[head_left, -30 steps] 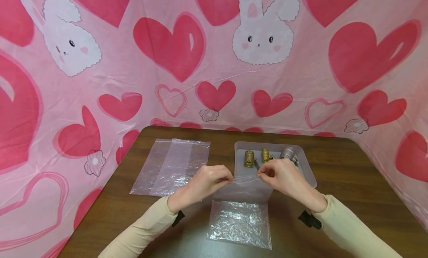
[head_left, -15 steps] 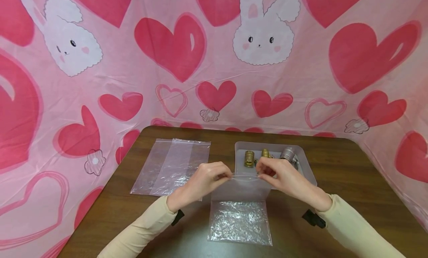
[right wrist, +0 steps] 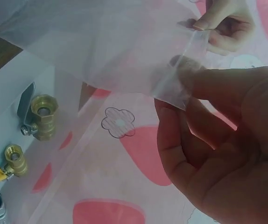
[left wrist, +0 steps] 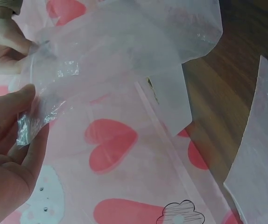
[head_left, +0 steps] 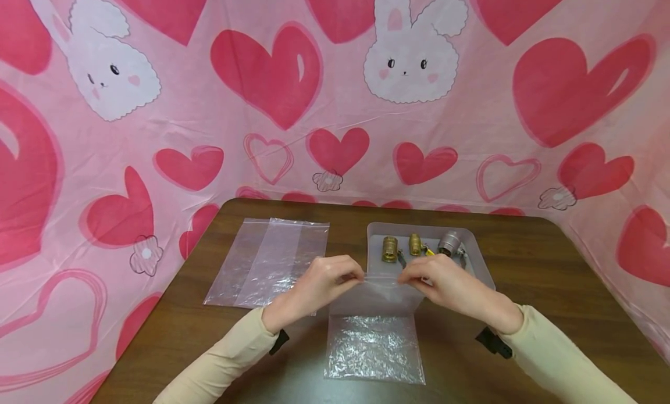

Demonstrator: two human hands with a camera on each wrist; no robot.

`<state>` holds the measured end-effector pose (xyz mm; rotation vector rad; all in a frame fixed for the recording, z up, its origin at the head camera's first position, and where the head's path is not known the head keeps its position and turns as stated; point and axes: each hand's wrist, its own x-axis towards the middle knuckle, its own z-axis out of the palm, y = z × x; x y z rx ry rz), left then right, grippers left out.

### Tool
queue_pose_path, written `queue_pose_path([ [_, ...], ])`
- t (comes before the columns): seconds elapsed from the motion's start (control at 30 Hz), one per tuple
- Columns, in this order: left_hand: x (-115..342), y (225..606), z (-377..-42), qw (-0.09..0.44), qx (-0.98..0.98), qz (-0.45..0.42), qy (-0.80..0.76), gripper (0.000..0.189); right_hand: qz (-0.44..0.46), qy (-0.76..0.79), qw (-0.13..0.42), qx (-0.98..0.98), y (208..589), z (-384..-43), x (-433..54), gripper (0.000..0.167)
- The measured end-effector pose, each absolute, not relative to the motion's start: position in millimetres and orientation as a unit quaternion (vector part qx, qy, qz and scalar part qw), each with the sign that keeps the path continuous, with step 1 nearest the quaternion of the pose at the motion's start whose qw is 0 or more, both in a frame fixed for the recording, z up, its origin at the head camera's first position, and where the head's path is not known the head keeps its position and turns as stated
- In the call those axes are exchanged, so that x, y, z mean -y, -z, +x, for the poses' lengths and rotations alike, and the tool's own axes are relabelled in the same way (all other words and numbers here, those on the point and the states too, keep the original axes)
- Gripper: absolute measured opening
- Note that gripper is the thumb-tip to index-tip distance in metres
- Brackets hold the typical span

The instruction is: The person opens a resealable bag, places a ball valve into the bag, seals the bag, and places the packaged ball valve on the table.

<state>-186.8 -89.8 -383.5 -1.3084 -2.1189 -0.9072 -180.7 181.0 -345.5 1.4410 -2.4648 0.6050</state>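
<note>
A clear zip bag hangs between both hands, its top edge raised and its lower half lying flat on the table. My left hand pinches the top left corner between thumb and fingers; the left wrist view shows the crinkled film in that grip. At the other top corner, my right hand pinches the bag's edge, as the right wrist view shows with thumb and fingertips on the film. The bag looks flat, with nothing visible inside.
Behind the hands stands a translucent tray with two brass ball valves, a larger one and a smaller one, and a silver valve. More clear bags lie overlapping at the left of the wooden table.
My right hand has shifted slightly along the bag's top edge and changed its finger position. The left hand stays nearly still, and the bag's lower part has slid slightly.
</note>
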Motion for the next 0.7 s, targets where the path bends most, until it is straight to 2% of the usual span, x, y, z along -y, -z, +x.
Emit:
queue_pose_path([
  [0.23, 89.3, 383.3, -185.4, 0.225, 0.775, -0.482, 0.339, 0.006, 0.490, -0.202, 0.113, 0.840, 343.6, -177.3, -179.5, 0.021],
  [0.47, 88.6, 383.4, -185.9, 0.223, 0.771, -0.486, 0.345, 0.008, 0.476, -0.182, 0.158, 0.845, 342.6, -174.9, -175.6, 0.021],
  [0.7, 88.2, 383.7, -185.1, 0.224, 0.766, -0.492, 0.348, 0.011, 0.439, -0.196, 0.092, 0.872, 338.9, -170.4, -175.8, 0.025],
])
